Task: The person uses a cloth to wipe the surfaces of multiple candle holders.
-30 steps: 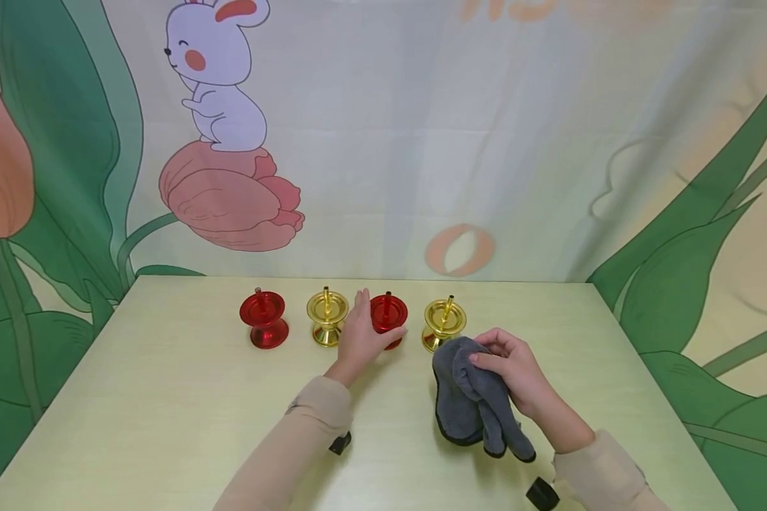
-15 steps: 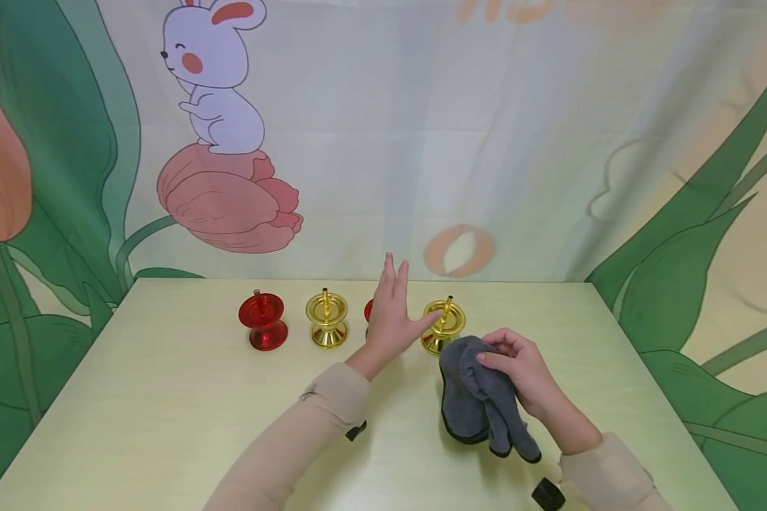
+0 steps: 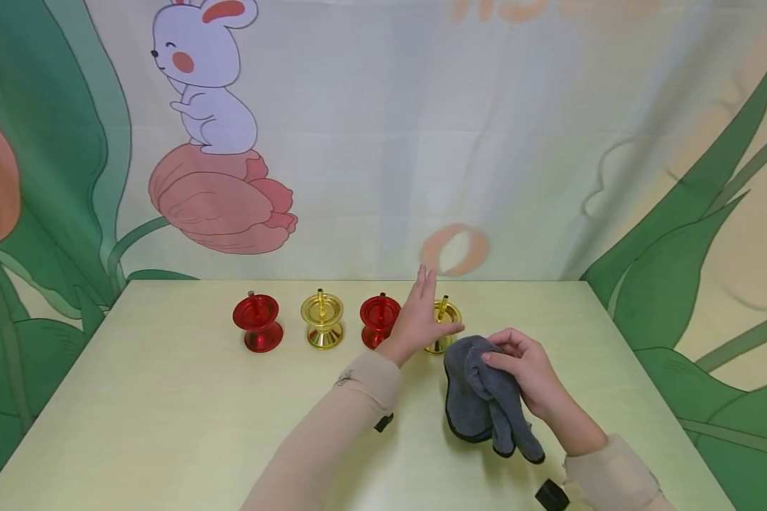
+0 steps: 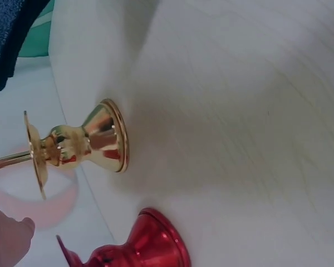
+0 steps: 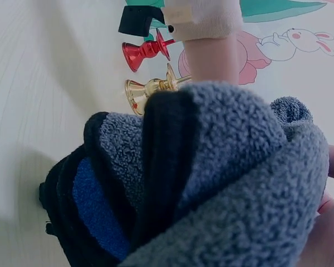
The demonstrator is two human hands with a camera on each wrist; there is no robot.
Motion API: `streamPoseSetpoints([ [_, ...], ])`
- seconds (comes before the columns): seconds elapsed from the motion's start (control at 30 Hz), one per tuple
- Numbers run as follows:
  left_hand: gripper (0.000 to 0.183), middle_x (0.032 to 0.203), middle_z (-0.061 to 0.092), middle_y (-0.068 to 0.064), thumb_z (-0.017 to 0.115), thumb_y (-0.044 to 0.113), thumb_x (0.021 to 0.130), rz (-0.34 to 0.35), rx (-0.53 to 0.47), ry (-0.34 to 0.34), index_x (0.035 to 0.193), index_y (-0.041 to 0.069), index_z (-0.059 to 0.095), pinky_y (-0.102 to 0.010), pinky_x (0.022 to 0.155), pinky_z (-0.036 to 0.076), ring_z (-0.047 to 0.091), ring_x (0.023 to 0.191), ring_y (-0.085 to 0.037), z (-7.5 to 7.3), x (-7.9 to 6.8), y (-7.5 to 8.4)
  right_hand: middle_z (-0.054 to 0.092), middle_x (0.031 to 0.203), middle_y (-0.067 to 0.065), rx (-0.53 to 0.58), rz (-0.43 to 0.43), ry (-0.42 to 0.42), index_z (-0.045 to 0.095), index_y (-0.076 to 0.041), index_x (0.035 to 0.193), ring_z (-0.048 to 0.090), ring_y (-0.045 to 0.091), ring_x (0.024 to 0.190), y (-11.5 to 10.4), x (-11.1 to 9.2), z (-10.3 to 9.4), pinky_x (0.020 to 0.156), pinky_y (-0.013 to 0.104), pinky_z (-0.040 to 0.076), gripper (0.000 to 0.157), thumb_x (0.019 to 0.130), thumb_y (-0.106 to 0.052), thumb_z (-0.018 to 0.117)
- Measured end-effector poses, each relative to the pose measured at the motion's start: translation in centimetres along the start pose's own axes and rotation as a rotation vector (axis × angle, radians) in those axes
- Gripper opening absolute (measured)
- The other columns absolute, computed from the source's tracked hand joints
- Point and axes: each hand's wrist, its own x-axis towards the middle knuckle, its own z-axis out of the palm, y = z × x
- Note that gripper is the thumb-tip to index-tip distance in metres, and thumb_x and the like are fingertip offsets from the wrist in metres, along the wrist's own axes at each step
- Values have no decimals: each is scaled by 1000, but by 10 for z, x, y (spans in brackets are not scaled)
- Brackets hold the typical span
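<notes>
My left hand [image 3: 417, 317] is held with its fingers spread, partly covering the right gold candle holder [image 3: 454, 312] in the head view. The left wrist view shows a fingertip [image 4: 11, 236] apart from that gold holder [image 4: 103, 136]. Between thumb and fingers, my right hand [image 3: 533, 369] pinches a folded grey cloth [image 3: 466, 401] with black edging, hanging above the table. A blue patch [image 5: 97, 206] of the cloth shows in the right wrist view. Left of my left hand stand a red candle holder [image 3: 377, 319], another gold one [image 3: 322, 323] and another red one [image 3: 262, 330], all upright.
The holders form a row near the back edge of the pale table [image 3: 166, 426]. Behind it hangs a printed curtain [image 3: 358, 142] with a rabbit and plants. Small black blocks [image 3: 552, 495] sit by both wrists.
My left hand has moved right, from the inner red holder to the right gold one, uncovering much of the red one. My right hand keeps the cloth, drifting slightly right.
</notes>
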Motion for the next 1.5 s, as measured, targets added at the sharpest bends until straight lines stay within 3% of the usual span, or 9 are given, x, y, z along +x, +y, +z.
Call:
streamPoseSetpoints([
  [0.2,100,150,-2,-5,69,43,72,-87,10,-62,143,11,7,-36,107,24,9,137,-22,8,0,-9,60,77,-11,-11,10,4,55,-17,87,57,5,75,-1,0,0,65,19,50,13,81,-6,59],
  [0.4,96,150,7,-8,66,45,73,-167,18,-88,142,8,12,-37,107,25,15,136,-23,15,-1,-16,59,77,-10,-16,12,7,54,-16,87,57,5,74,-1,0,0,64,19,50,13,81,-6,59],
  [0.63,86,144,29,-8,67,42,74,-170,13,-69,139,6,23,-35,105,30,32,129,-23,14,-2,-17,60,77,-10,-3,12,12,55,-17,86,57,4,74,-1,0,1,64,18,49,14,81,-5,59],
  [0.83,84,139,37,-6,67,44,73,-184,61,-35,137,8,29,-35,100,36,41,123,-22,15,-5,-17,60,77,-11,-6,4,14,55,-18,86,57,4,74,-1,0,2,63,18,49,14,81,-6,59],
  [1.0,83,138,40,-6,67,47,72,-162,80,-29,136,8,32,-34,98,39,44,121,-23,18,-12,-15,60,77,-10,-2,-13,24,55,-18,86,57,4,74,-2,-1,-2,64,18,49,14,81,-6,60],
  [1.2,80,134,45,-8,66,49,71,-67,133,-26,133,7,37,-34,95,42,47,118,-23,17,-27,-15,61,78,-10,44,-54,31,56,-18,86,58,3,73,-5,-4,-10,62,17,50,13,82,-5,59],
  [1.5,84,134,44,-7,67,51,69,38,184,-94,134,8,36,-32,96,41,44,121,-20,-5,-52,-7,62,80,-10,114,-99,53,57,-17,88,59,3,71,-8,-6,-17,59,16,50,15,83,-2,57],
])
